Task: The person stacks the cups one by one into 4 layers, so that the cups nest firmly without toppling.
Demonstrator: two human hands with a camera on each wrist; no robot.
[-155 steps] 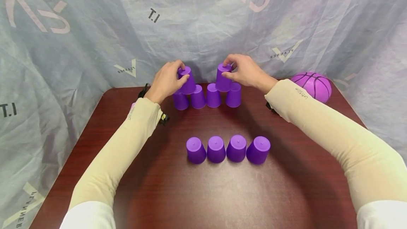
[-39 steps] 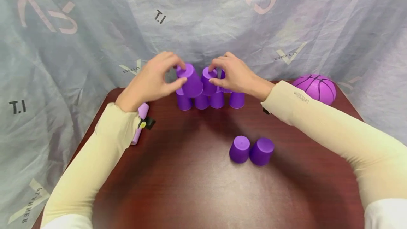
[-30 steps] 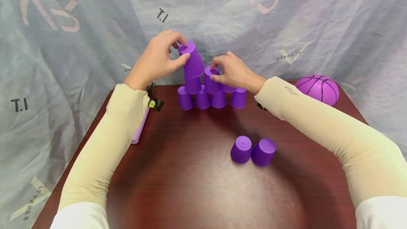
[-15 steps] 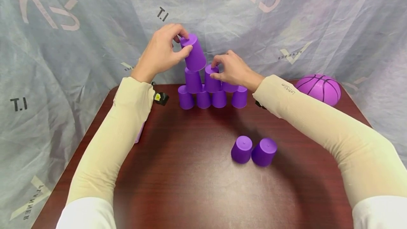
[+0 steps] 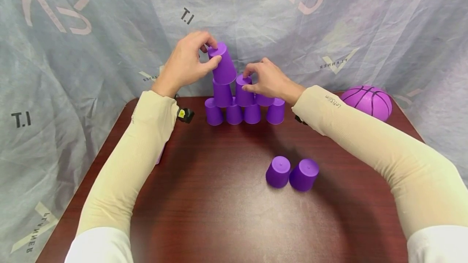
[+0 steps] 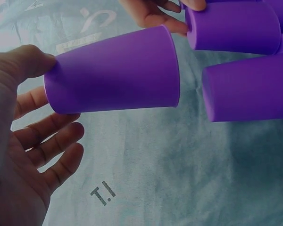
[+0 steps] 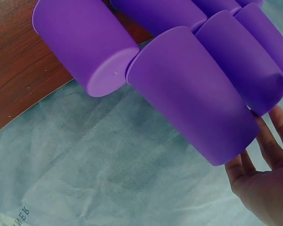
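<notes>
— What is seen behind the dark wooden table [image 5: 219, 222]?
— Grey printed cloth [image 5: 91, 31] is hung there, and a purple ball [image 5: 367, 100] is set at the far right edge.
— What is held?
— An upturned cup [image 5: 223, 65] is pinched near its base by the left hand [image 5: 186, 66], tilted, above the second row of the stacked cups [image 5: 243, 108]. A second-row cup [image 5: 244, 91] is gripped at its top by the fingertips of the right hand [image 5: 270, 82].
— And nearer?
— Two loose cups [image 5: 291, 173] are stood touching, well apart from the stack.
</notes>
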